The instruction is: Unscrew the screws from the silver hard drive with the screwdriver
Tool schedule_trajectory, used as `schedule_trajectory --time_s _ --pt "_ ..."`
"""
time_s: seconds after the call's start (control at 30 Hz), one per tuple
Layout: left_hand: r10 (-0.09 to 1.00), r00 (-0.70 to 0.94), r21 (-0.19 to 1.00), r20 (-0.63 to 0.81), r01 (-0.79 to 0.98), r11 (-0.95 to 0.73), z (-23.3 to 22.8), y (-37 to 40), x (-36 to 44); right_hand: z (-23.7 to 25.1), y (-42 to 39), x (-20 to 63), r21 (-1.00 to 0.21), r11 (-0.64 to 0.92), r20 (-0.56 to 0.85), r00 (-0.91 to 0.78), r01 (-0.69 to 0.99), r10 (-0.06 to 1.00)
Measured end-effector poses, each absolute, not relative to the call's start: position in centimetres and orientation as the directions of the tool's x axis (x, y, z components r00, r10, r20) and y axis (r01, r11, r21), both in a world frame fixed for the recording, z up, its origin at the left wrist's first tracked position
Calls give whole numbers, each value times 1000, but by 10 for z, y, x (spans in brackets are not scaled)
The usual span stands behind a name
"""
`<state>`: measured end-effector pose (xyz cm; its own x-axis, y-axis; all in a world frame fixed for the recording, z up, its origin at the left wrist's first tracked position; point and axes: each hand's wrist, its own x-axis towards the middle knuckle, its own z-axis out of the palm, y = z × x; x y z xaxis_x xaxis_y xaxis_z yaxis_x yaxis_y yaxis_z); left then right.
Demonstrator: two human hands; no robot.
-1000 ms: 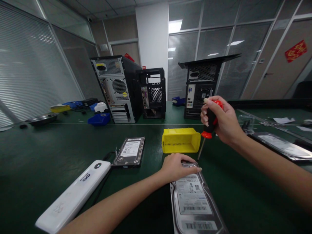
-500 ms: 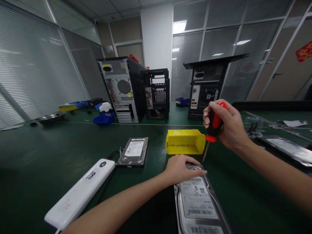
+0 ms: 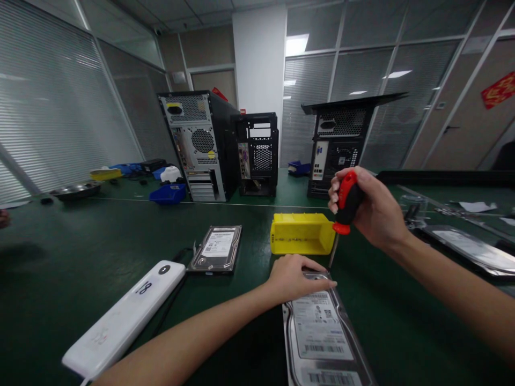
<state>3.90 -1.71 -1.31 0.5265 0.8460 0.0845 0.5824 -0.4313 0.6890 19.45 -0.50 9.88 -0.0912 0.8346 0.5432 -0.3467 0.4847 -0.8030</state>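
My right hand (image 3: 376, 206) is closed around the red and black handle of a screwdriver (image 3: 349, 201). The shaft points down, and its tip is at the far right corner of a silver hard drive (image 3: 322, 327); whether it sits in a screw I cannot tell. My left hand (image 3: 295, 279) lies across the drive's far end, thumb along the right edge and fingers bent over the far left side, gripping it on the green table. Just beyond stands a yellow bin (image 3: 303, 249), its opening facing me, with small bits inside that look like screws.
Left of my hands lie a second hard drive (image 3: 217, 249) and a white power strip (image 3: 124, 319) marked 18. Another drive (image 3: 475, 246) is at the right. Computer cases (image 3: 201, 145) stand behind, near a blue bin (image 3: 168, 194). Part of a person's hand (image 3: 4, 219) shows at the left edge.
The screwdriver handle has turned and leans slightly more in my right hand, with my grip shifted. My left hand still holds the drive. A person's hand has appeared at the left edge.
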Motion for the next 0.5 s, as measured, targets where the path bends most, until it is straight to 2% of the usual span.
schedule_trajectory --time_s 0.17,0.5 --pt "847 523 686 91 584 -434 -14 -17 39 101 -6 194 -796 526 560 -35 -300 828" --pt "848 525 703 70 577 -415 -11 -18 37 101 -11 201 -851 410 474 -146 -328 868"
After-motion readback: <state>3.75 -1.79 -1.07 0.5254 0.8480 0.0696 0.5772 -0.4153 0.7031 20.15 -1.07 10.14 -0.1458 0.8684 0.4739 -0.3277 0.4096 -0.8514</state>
